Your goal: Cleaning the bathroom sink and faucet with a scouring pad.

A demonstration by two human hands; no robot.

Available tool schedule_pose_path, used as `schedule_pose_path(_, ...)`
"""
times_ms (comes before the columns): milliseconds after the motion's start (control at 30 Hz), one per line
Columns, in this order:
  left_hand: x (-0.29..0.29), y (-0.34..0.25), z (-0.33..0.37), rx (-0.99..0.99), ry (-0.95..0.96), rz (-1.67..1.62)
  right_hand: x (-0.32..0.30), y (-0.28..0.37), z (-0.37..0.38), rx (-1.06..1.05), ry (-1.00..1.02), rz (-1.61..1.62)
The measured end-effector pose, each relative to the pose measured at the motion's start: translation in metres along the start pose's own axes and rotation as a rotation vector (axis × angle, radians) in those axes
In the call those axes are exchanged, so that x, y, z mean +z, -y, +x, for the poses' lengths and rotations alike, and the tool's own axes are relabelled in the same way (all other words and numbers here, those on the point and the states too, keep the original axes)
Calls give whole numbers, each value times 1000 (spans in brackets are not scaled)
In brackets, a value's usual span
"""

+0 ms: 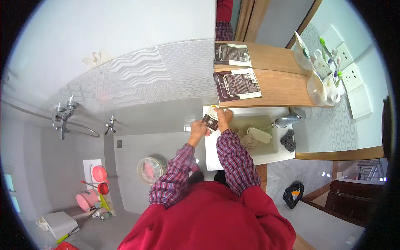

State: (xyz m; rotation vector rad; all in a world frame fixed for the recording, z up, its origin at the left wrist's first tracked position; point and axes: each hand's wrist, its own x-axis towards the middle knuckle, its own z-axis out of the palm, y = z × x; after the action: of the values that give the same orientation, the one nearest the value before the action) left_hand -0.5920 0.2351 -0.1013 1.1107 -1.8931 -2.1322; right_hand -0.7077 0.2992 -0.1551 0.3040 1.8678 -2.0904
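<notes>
Over the left rim of the white sink (213, 154), I hold a small brown-and-cream packet (211, 121) between both hands. My left hand (198, 131) is closed on its lower left side. From the right, my right hand (224, 119) pinches its other edge; some fingertips are hidden behind it. A larger flat packet (237, 84) in similar colours lies on the wooden shelf (283, 88) just beyond my hands, mirrored behind. Inside the basin are a pale plastic container (259, 135) and a greyish-beige cloth (248, 141).
A chrome faucet (287, 120) and dark scouring pad (288, 141) sit at the sink's right. Cups with toothbrushes (325, 89) stand on the shelf. A bucket (151, 170) is on the floor left, pink basins (88, 201) farther left, a black bag (293, 194) right.
</notes>
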Motion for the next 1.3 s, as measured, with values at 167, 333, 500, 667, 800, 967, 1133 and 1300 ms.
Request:
schedule_pose_path(167,29,-1,3,-13,-66,-18,-18,-15,27,-379,-263,-502)
schedule_pose_path(333,22,6,0,98,-51,-200,-34,41,14,-87,-335,-433)
schedule_pose_path(500,22,14,-25,293,-58,-98,-55,59,6,-333,-55,-581)
schedule_pose_path(667,1,31,-43,312,-202,-9,-27,39,14,-100,-529,-228)
schedule_pose_path(800,2,17,-54,455,-264,304,-41,15,21,-228,-346,-7)
schedule_pose_path(967,13,-1,-54,809,-153,645,-39,15,-18,-199,-112,-108)
schedule_pose_path(1133,37,-8,-39,598,6,977,-56,30,-56,-151,100,-14)
schedule_pose_path(1300,41,-8,-25,668,-142,1026,-67,37,-56,31,220,241)
